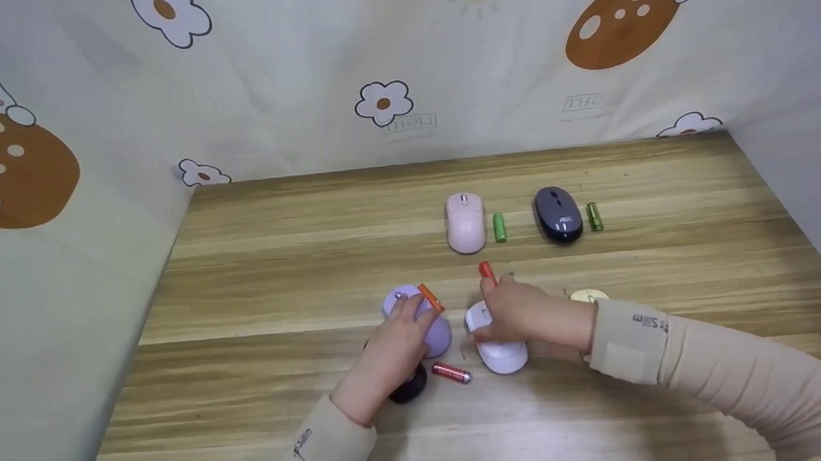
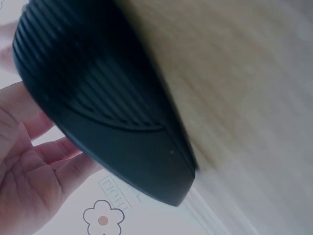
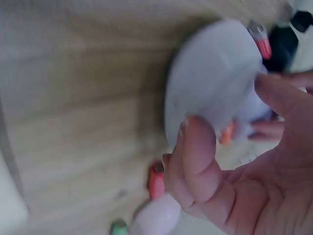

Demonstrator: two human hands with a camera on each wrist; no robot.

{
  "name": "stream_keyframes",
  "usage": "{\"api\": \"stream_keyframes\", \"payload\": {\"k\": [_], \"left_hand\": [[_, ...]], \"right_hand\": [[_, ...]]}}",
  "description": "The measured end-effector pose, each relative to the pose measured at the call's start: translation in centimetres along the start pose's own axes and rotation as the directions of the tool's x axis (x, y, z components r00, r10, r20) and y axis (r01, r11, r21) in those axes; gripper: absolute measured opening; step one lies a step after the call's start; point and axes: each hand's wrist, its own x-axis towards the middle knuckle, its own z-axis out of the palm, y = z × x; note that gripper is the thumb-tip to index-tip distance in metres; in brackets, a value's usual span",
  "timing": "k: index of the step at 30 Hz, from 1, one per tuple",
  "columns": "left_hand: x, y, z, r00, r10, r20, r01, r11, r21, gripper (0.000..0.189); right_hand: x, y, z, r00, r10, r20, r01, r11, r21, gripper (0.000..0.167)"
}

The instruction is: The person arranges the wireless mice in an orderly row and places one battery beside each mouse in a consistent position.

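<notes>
My left hand holds a purple computer mouse, fingers over its front and thumb by its right side. An orange battery lies at the thumb and index finger, along the mouse's right edge. Under the left wrist sits a black mouse, large in the left wrist view with its ribbed side. My right hand spans a white mouse, thumb on its left side, bent fingers toward its front. A red battery shows just past those fingertips, its near end hidden.
A red-and-silver battery lies between the black and white mice. Farther back are a pink mouse with a green battery and a dark grey mouse with another green battery. The right sleeve partly hides a pale yellow thing.
</notes>
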Motion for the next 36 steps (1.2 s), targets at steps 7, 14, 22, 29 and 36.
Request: {"api": "stream_keyframes", "payload": {"k": [7,14,22,29,36], "left_hand": [[0.0,0.0,0.1,1.000,0.001,-0.020,-0.001,1.000,-0.001,0.046],[0.0,0.1,0.1,1.000,0.003,-0.016,-0.003,1.000,0.008,0.047],[0.0,0.1,-0.1,1.000,0.002,-0.008,-0.002,1.000,-0.004,0.047],[0.1,0.1,0.0,1.000,-0.012,0.011,0.012,1.000,-0.012,0.048],[0.1,0.2,0.0,1.000,0.002,-0.010,-0.002,1.000,0.026,0.045]], "right_hand": [[0.3,2.8,-2.5,0.905,-0.426,0.009,0.420,0.888,-0.185,0.052],[-0.3,3.8,-0.3,0.857,-0.489,0.162,0.515,0.830,-0.215,0.078],[-0.5,3.7,0.7,0.859,-0.483,0.170,0.509,0.843,-0.175,0.086],[-0.5,3.7,1.0,0.865,-0.472,0.169,0.491,0.866,-0.095,0.085],[-0.7,3.3,1.5,0.880,-0.463,0.107,0.471,0.880,-0.065,0.080]]}}
